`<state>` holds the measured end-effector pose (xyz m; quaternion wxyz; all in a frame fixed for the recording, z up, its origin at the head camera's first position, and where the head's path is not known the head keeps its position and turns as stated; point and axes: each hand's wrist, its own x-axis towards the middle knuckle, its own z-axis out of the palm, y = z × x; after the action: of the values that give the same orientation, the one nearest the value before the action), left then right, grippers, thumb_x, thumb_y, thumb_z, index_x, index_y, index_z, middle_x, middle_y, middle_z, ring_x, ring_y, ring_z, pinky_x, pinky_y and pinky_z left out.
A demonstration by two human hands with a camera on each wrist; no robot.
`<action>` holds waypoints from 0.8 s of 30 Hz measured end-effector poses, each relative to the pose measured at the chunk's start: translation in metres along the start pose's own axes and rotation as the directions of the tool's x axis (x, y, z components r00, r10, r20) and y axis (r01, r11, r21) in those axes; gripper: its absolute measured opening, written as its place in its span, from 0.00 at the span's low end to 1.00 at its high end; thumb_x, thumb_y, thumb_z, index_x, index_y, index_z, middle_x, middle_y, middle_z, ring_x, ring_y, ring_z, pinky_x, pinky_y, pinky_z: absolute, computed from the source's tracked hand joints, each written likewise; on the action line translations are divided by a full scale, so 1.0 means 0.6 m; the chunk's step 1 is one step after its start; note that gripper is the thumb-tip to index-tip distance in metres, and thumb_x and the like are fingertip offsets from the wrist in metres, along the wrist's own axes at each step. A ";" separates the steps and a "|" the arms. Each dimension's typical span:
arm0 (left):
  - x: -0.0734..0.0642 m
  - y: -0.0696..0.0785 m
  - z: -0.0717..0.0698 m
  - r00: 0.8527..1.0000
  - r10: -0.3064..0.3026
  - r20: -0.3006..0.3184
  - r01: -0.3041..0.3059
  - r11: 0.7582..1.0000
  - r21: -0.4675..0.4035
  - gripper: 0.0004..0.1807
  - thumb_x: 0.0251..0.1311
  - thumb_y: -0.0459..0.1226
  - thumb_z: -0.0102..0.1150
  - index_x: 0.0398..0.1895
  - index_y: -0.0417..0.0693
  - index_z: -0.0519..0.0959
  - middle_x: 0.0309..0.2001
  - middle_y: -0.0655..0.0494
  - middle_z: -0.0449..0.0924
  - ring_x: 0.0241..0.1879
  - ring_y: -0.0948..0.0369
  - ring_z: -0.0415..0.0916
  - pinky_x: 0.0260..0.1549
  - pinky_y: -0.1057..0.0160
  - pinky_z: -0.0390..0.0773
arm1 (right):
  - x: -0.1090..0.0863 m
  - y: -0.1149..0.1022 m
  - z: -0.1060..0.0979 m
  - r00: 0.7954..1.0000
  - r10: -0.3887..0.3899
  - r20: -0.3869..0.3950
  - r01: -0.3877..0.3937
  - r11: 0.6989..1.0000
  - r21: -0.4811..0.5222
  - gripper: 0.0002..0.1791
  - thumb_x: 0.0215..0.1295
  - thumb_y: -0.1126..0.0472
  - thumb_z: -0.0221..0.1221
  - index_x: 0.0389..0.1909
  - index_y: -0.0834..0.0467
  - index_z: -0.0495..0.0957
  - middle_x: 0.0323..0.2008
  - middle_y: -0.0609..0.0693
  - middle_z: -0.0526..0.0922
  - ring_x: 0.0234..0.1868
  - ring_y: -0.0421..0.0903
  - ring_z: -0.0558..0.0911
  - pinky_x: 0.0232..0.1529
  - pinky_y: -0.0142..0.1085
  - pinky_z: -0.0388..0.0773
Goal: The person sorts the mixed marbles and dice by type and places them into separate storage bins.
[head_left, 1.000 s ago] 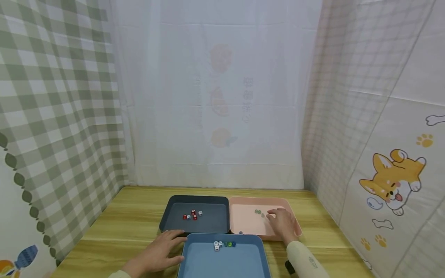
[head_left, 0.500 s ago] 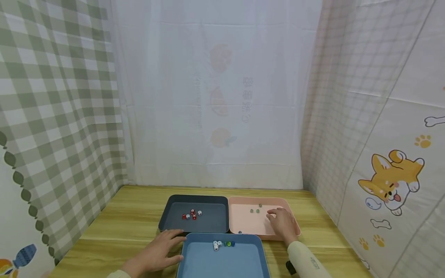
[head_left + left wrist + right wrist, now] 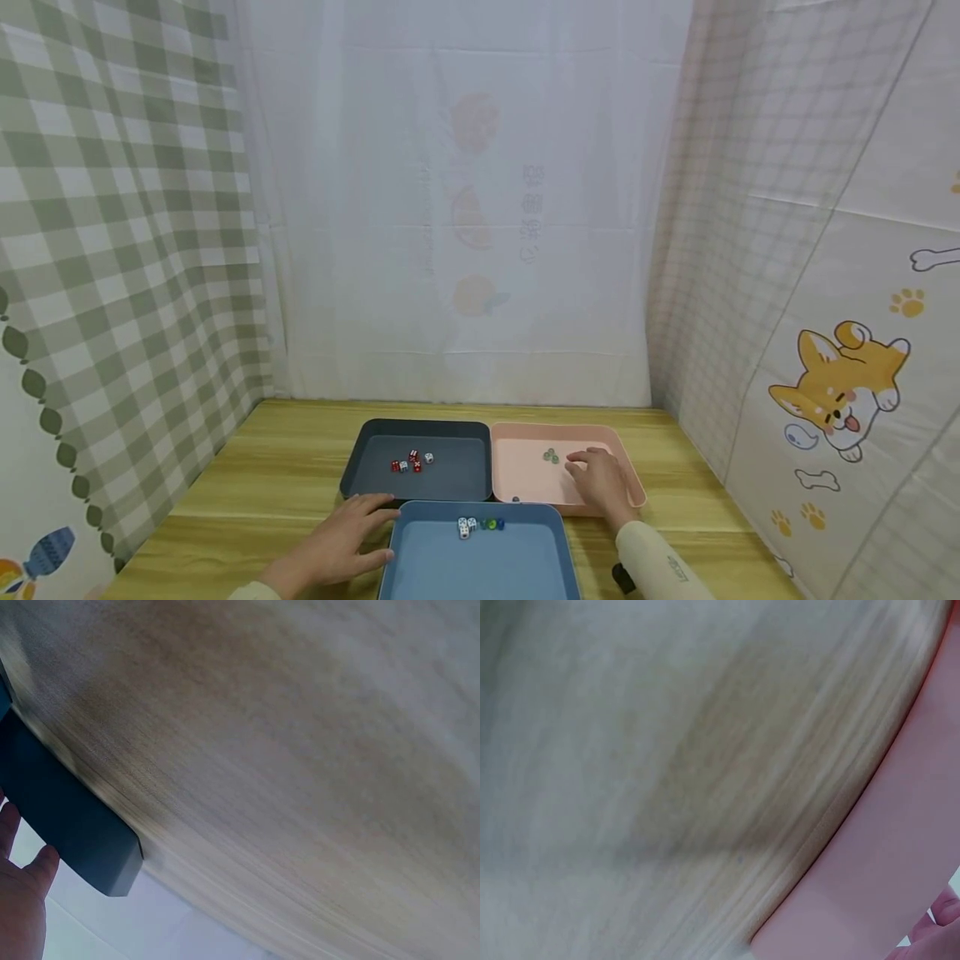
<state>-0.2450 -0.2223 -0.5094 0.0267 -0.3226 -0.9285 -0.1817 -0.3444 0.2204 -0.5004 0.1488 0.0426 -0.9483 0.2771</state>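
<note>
My right hand (image 3: 602, 485) hovers over the right side of the pink tray (image 3: 517, 479), fingers relaxed, with nothing visible between thumb and forefinger. Left of its fingertips, several pale green marbles (image 3: 551, 457) lie close together on the tray floor. A dark marble (image 3: 515, 500) sits by the tray's front wall. My left hand (image 3: 341, 537) rests at the left edge of the blue tray (image 3: 480, 575), fingers spread and touching its rim. Inside that tray, white dice (image 3: 463, 527) stand in a cluster beside a row of green, yellow-green and blue marbles (image 3: 492, 524).
Behind the blue tray, a dark grey tray (image 3: 450, 483) holds red dice (image 3: 413, 456) and white dice (image 3: 429, 458). All three trays stand close together on a wood-grain table (image 3: 300, 450). A white curtain (image 3: 360, 292) hangs behind, with patterned cloth on both sides.
The pale green marbles have rolled about in the pink tray, spreading apart and then gathering a little further left. Both hands have stayed nearly in place.
</note>
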 end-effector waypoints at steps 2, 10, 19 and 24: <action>0.000 -0.001 0.001 1.000 0.000 0.002 0.000 1.000 0.000 0.32 0.68 0.59 0.51 0.65 0.48 0.75 0.67 0.46 0.68 0.65 0.44 0.66 0.60 0.32 0.62 | -0.001 0.000 0.002 1.000 -0.010 -0.008 0.010 1.000 0.000 0.09 0.64 0.61 0.64 0.41 0.60 0.88 0.50 0.65 0.82 0.59 0.66 0.75 0.59 0.61 0.68; 0.001 -0.001 0.000 1.000 -0.009 0.013 0.009 1.000 -0.020 0.32 0.68 0.59 0.52 0.65 0.49 0.75 0.67 0.46 0.68 0.65 0.44 0.65 0.60 0.31 0.61 | -0.007 -0.005 0.005 1.000 -0.008 0.022 0.008 1.000 0.003 0.09 0.64 0.61 0.64 0.41 0.59 0.88 0.52 0.64 0.82 0.60 0.65 0.74 0.59 0.63 0.66; 0.003 -0.002 0.000 1.000 -0.017 0.021 0.017 1.000 -0.015 0.33 0.68 0.60 0.52 0.66 0.49 0.74 0.67 0.45 0.68 0.65 0.44 0.66 0.61 0.32 0.61 | -0.017 -0.020 0.007 0.995 -0.078 0.059 0.074 0.995 0.067 0.09 0.64 0.62 0.65 0.41 0.60 0.88 0.55 0.68 0.78 0.59 0.67 0.75 0.60 0.60 0.68; 0.003 -0.001 0.000 1.000 -0.020 0.019 0.020 1.000 -0.007 0.33 0.68 0.60 0.51 0.66 0.49 0.74 0.67 0.46 0.68 0.65 0.43 0.65 0.60 0.32 0.62 | -0.022 -0.026 0.009 0.992 -0.102 0.069 0.095 0.990 0.105 0.08 0.63 0.62 0.66 0.41 0.60 0.88 0.55 0.67 0.79 0.59 0.66 0.75 0.60 0.60 0.68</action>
<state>-0.2469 -0.2215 -0.5091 0.0148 -0.3153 -0.9312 -0.1823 -0.3309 0.2045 -0.5008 0.1245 0.1072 -0.9347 0.3152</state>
